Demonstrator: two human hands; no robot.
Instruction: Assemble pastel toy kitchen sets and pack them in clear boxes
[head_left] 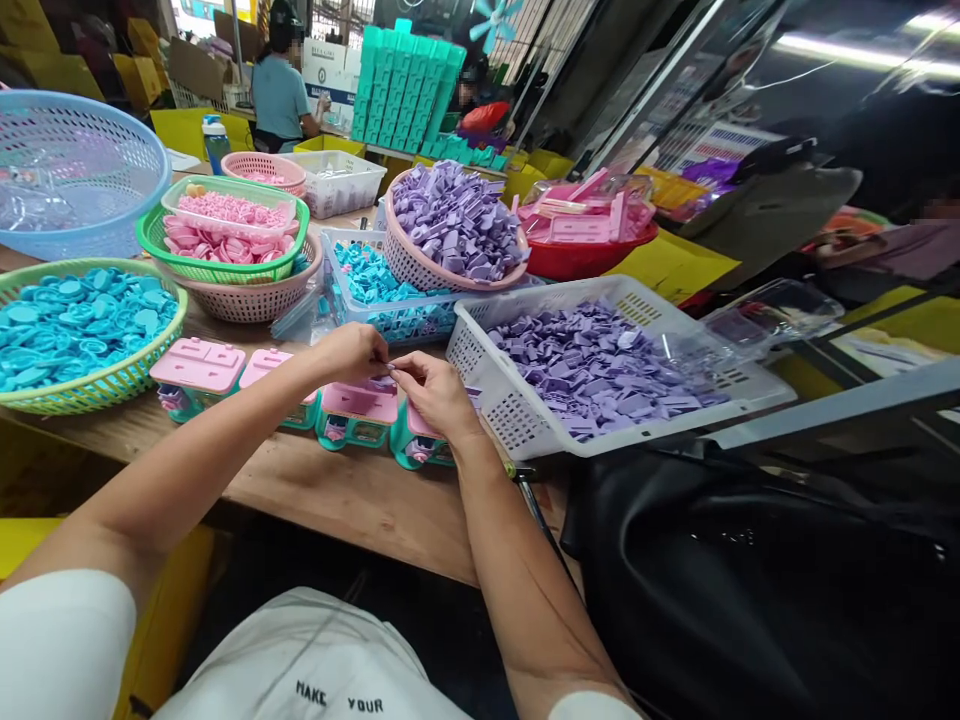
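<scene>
My left hand [352,352] and my right hand [436,392] meet fingertip to fingertip above a row of small toys. Both are closed in a pinch. A sliver of a small purple plastic piece [391,368] shows at the right fingertips; whatever the left fingers hold is hidden. Below them stands a toy with a pink top and teal base [360,402]. Another such toy [420,425] is partly covered by my right hand. Farther left in the row are a toy under my left forearm [262,362] and an uncovered one [199,365].
A white basket [517,410] of purple pieces stands to the right. Behind are a pink basket [401,250] of purple parts and a clear bin [412,320] of blue parts. A green basket [97,395] holds blue ovals at left. A co-worker [281,95] sits farther back.
</scene>
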